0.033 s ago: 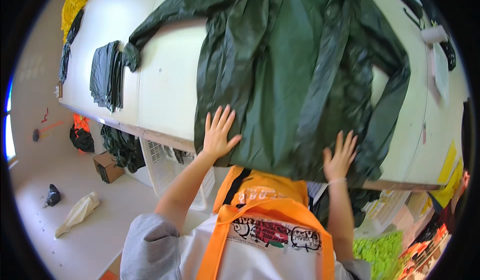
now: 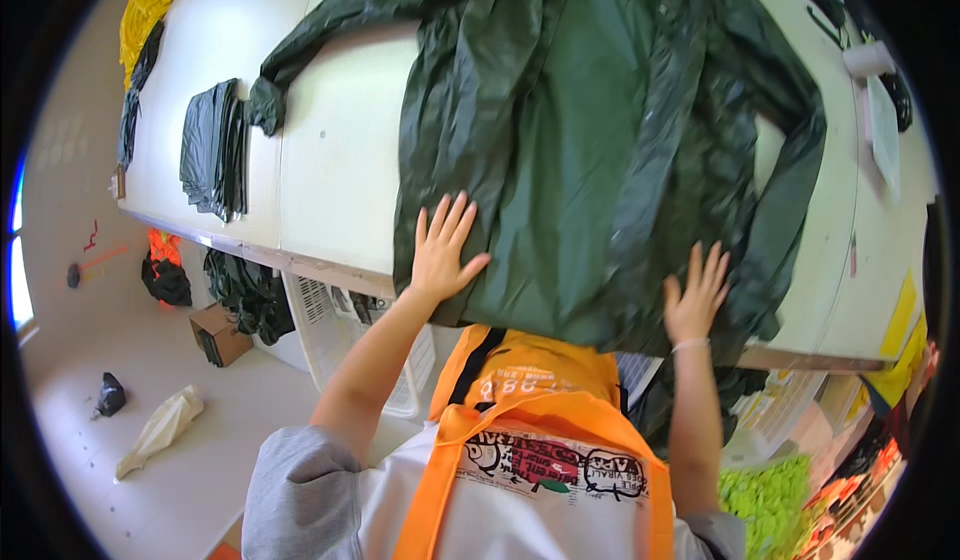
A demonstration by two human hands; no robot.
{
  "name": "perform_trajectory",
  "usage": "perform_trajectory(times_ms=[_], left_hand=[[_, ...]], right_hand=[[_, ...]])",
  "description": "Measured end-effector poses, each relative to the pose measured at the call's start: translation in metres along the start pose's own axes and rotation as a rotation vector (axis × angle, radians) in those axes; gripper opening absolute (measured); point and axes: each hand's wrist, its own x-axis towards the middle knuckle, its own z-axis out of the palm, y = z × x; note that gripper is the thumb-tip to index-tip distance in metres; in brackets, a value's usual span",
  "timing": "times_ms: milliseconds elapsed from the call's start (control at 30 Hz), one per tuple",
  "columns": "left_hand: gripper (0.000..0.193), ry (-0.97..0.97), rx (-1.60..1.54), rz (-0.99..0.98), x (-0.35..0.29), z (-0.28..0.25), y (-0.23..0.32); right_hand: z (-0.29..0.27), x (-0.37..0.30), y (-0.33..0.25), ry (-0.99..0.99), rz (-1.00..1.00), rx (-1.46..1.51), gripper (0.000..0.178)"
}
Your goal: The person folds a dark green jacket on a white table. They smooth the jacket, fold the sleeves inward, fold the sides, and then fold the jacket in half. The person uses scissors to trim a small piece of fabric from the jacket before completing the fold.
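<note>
A dark green, shiny raincoat (image 2: 575, 175) lies spread on the white table, its front panels parted and its sleeves out to both sides. Its hem hangs at the near table edge, against my orange apron (image 2: 555, 365). My left hand (image 2: 447, 260) rests flat on the left front panel near the hem, fingers spread. On the right panel, my right hand (image 2: 697, 300) lies open too, close to the lower hem and the cuff of the right sleeve. Neither hand grips the fabric. The collar end runs past the upper edge of the view.
Left of the raincoat sits a folded dark green stack (image 2: 212, 150) on the table (image 2: 335, 190). Yellow material (image 2: 150, 10) hangs at the far left corner. A white roll (image 2: 868, 64) is at the right. Below stand a white plastic crate (image 2: 320, 335) and a cardboard box (image 2: 222, 335).
Both hands have slid slightly away from me over the raincoat, the right one also a little rightward. The near hem has shifted slightly upward in view.
</note>
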Motion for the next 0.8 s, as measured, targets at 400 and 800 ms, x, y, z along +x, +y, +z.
perform_trajectory(times_ms=[400, 800], left_hand=[[0.015, 0.174, -0.477, -0.427, -0.010, -0.017, -0.014], [0.028, 0.165, -2.065, -0.748, -0.025, -0.062, -0.017]], right_hand=[[-0.017, -0.015, -0.158, 0.191, -0.161, 0.683, 0.022], [0.029, -0.007, -0.276, -0.492, 0.359, 1.575, 0.029]])
